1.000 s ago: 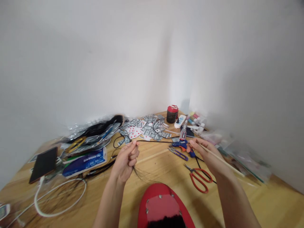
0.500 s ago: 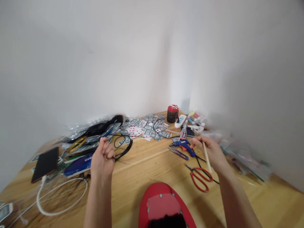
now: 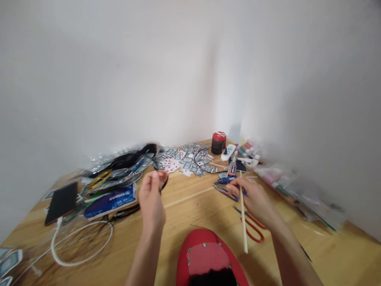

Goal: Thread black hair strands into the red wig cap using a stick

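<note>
- Two hands work above the table.
- The right hand is closed tight on a long wood stick, just by the glue gun.
- The left hand is curled shut on black strands, well left of the glue gun.
- Red scissors lie just below the glue gun.
- Playing cards lie behind and left of the glue gun.
</note>
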The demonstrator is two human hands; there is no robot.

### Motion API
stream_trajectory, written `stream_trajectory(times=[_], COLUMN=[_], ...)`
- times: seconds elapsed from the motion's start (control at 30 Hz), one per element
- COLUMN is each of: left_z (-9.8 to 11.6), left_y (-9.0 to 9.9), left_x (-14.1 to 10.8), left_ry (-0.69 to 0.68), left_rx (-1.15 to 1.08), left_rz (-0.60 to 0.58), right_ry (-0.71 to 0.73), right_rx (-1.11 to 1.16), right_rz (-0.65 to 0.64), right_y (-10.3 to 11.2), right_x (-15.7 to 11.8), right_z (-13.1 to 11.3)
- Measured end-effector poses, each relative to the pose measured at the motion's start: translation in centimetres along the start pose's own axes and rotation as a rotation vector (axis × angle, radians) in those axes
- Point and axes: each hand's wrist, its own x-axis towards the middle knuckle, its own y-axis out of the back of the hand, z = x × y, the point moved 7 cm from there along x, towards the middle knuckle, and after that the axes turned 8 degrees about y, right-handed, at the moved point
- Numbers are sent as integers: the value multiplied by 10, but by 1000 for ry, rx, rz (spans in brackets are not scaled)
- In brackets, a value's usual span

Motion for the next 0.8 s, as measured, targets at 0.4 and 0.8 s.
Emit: stream_trajectory(times=[0.4, 0.8], left_z=[-69, -64], left_y=[-76, -65], left_x=[-63, -52], left_ry=[192, 109], left_rx=[379, 647], left_rz=[-598, -557], right_ry=[141, 138], right_rx=[96, 51], right_rz=[-9, 151], right_y=[-15, 2], right_x=[-6, -12], right_z=[-42, -32])
